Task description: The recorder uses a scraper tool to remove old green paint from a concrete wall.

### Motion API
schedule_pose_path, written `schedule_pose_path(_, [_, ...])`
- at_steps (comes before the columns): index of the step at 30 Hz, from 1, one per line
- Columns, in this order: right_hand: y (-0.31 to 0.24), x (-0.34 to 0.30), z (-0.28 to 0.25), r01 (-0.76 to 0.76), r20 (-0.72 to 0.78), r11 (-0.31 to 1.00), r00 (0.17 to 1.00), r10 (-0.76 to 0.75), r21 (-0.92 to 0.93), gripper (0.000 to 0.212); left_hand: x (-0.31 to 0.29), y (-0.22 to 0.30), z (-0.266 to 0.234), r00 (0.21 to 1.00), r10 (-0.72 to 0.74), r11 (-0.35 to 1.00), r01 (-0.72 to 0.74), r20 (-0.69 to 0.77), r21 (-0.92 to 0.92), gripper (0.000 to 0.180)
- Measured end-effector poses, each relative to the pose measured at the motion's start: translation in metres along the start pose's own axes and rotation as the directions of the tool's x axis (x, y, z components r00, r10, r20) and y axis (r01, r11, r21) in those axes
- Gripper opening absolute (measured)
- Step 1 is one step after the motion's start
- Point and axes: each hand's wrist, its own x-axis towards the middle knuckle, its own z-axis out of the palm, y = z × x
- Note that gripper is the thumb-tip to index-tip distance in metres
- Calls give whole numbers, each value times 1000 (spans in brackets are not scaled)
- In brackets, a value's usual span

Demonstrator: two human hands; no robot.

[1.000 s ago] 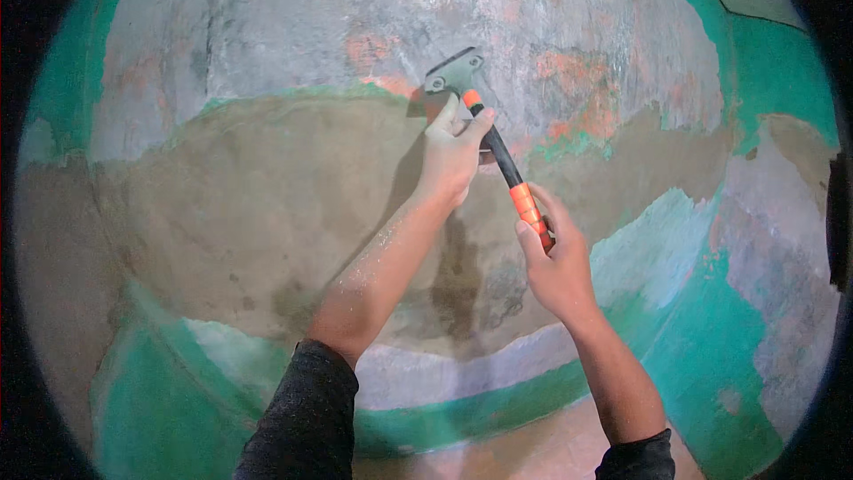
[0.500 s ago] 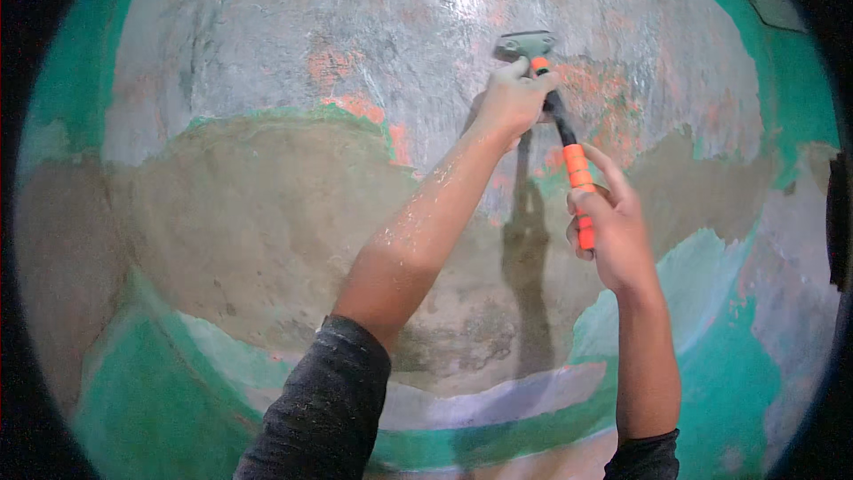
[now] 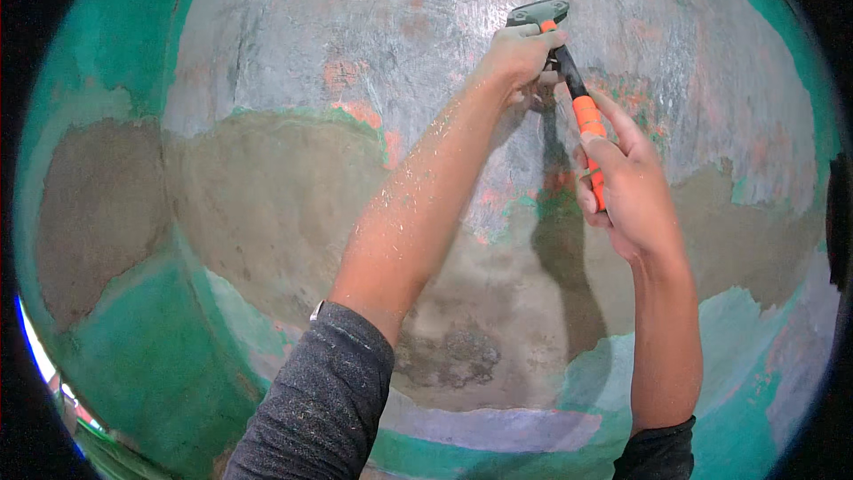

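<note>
A long-handled scraper (image 3: 573, 76) with a wide grey head and an orange-and-black handle is held up against the wall (image 3: 426, 27). My left hand (image 3: 522, 60) is closed round the handle's upper end, just below the head. Lower down, my right hand (image 3: 633, 176) wraps the orange grip. The blade's edge lies at the wall's grey, scuffed coat; whether it touches cannot be told. Pale flecks cling to my left forearm (image 3: 404, 200).
Bare brown plaster (image 3: 284, 169) spreads below the grey coat, with ragged green paint (image 3: 160, 347) around it. A vertical corner runs down the left side. Dark shadows of my arms fall on the wall. Something bright shows at the lower left rim.
Both hands and the scraper have moved a little higher and to the right in the picture. The view has shifted, bringing more of the left wall in. The grip is unchanged.
</note>
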Motion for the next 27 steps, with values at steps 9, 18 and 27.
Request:
schedule_pose_path(9, [-2,8,-3,9,-45,991,999,-15,-130,57,11,-9,5,994,97,988,-102,-45,-117,20])
schedule_pose_path(18, [-18,3,15,86,-76,957,991,-112,-277,57,8,3,1,997,-77,992,80,32,-99,18])
schedule_pose_path(27, [-15,11,22,98,-108,882,980,-165,-461,58,6,1,1,995,72,947,-49,63,-318,12])
